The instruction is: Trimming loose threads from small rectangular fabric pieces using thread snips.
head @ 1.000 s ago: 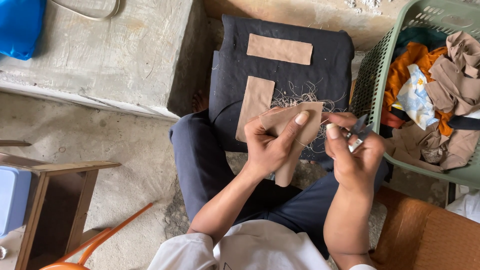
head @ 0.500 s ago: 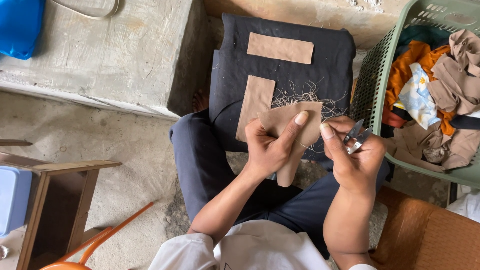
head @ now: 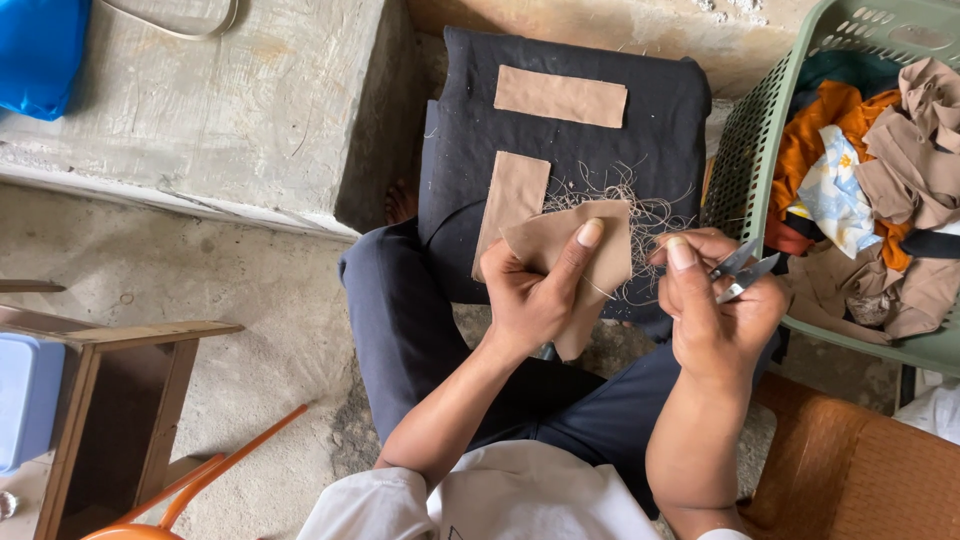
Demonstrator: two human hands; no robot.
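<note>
My left hand [head: 535,295] grips a tan fabric piece [head: 578,262], thumb pressed on its upper edge. My right hand [head: 715,310] holds small metal thread snips [head: 742,270], blades pointing up and right, and pinches a thin thread that runs from the fabric. Both hands hover over a black cushion [head: 570,150] resting on my knees. Two more tan fabric strips lie on the cushion, one [head: 560,96] near its far edge, one [head: 510,200] partly under my left hand. A tangle of loose threads [head: 640,205] sits on the cushion between my hands.
A green plastic basket [head: 760,140] at the right holds orange, tan and patterned cloth [head: 870,170]. A concrete step [head: 200,110] lies at the left, with a blue object [head: 40,50] on it. A wooden stool [head: 110,400] and orange rods [head: 200,480] stand at the lower left.
My right hand has shifted slightly right and away from the fabric, with the snips turned outward. My left hand keeps the tan piece nearly still.
</note>
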